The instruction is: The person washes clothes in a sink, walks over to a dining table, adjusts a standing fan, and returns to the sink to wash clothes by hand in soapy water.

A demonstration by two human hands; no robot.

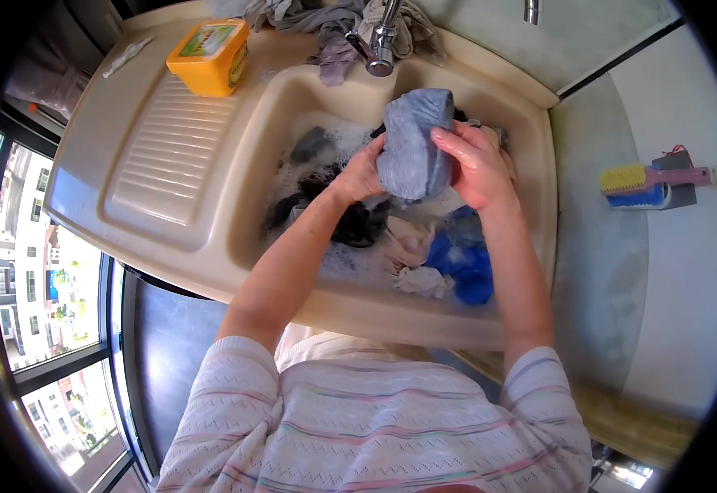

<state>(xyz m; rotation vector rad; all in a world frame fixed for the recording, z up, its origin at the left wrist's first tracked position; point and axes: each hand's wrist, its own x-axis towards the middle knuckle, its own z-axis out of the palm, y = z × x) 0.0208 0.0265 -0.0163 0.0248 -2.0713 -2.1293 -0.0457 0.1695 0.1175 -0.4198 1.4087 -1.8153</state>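
A wet, grey-blue cloth [416, 148], bunched into a thick bundle, is held up over the sink [243, 205]. My left hand [363, 174] grips its lower left side, the fingers partly hidden behind it. On the right side my right hand [478, 167] closes around the bundle, with suds on the fingers. Below, soapy water holds black clothes [358, 226], a bright blue cloth [465, 267] and a cream cloth [412, 242]. What kind of garment the bundle is, I cannot tell.
A chrome tap [381, 49] stands behind the sink. Crumpled grey clothes [317, 20] lie along the back rim. A yellow tub [211, 57] rests beside the ribbed drainboard [170, 148]. Brushes [646, 182] hang on the right wall; a window [50, 263] is at left.
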